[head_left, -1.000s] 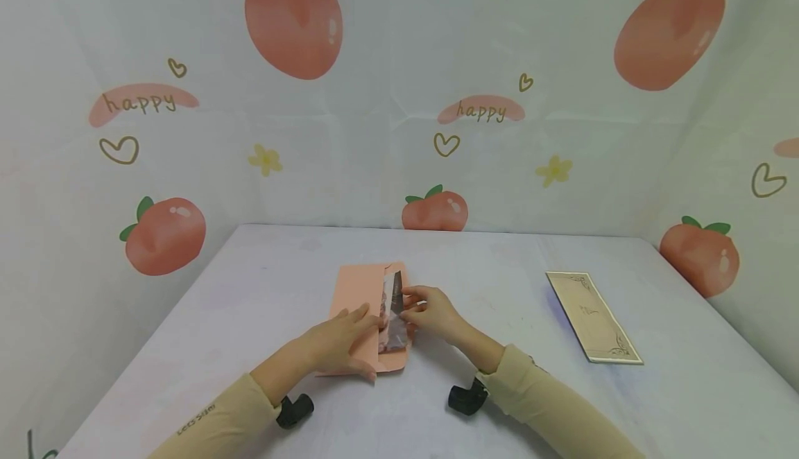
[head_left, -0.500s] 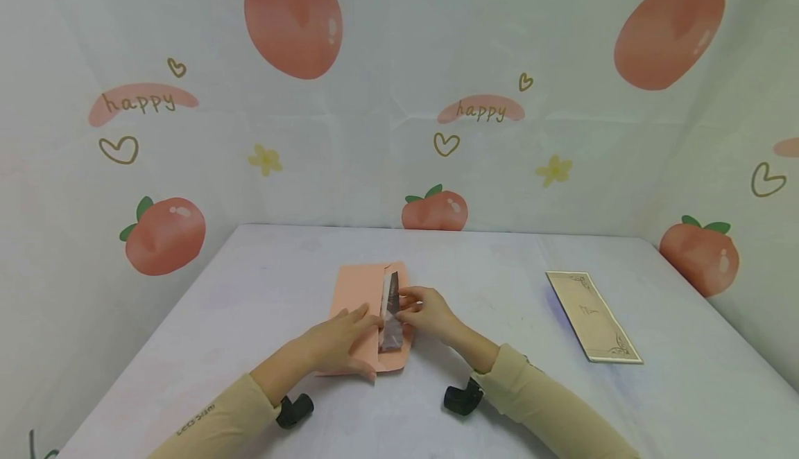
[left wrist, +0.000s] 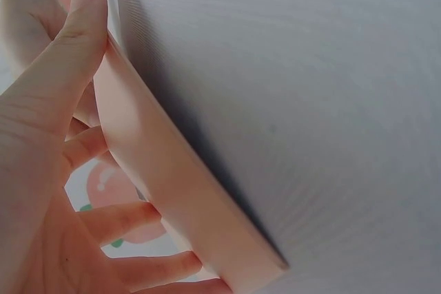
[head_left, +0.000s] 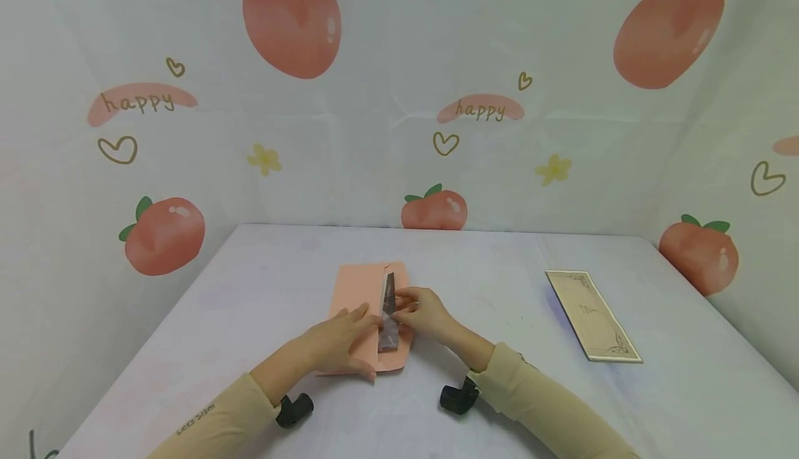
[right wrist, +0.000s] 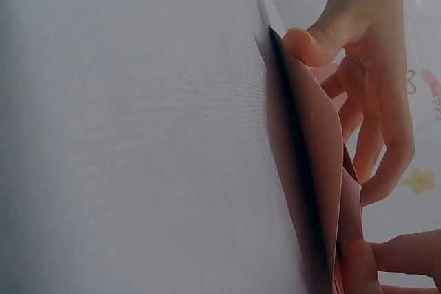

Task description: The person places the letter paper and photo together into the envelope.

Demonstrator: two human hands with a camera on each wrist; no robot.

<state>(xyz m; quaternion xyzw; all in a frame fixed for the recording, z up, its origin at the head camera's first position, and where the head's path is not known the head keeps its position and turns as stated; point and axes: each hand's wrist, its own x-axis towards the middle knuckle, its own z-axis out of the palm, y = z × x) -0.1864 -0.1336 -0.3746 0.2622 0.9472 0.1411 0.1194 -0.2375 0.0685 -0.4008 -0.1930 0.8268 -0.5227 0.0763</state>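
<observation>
A salmon-pink envelope (head_left: 358,282) lies on the table, its open side and flap toward the right. Out of that opening shows a narrow strip of a glossy grey-and-dark photo (head_left: 388,338), the rest hidden inside. My left hand (head_left: 340,341) rests on the envelope with fingers spread; in the left wrist view the thumb lies along the edge of the envelope (left wrist: 158,149). My right hand (head_left: 427,315) pinches the photo's right edge between thumb and fingers. In the right wrist view its fingertips (right wrist: 358,259) sit right at the envelope's opening.
A long beige card (head_left: 593,317) with dark corner ornaments lies on the right of the white table (head_left: 487,265). Black wrist cameras are strapped under both sleeves. Behind the table hangs a white cloth (head_left: 374,43) printed with peaches.
My right hand has moved a little left, and the photo has slid deeper into the envelope, so less of it shows. My left hand has stayed in place.
</observation>
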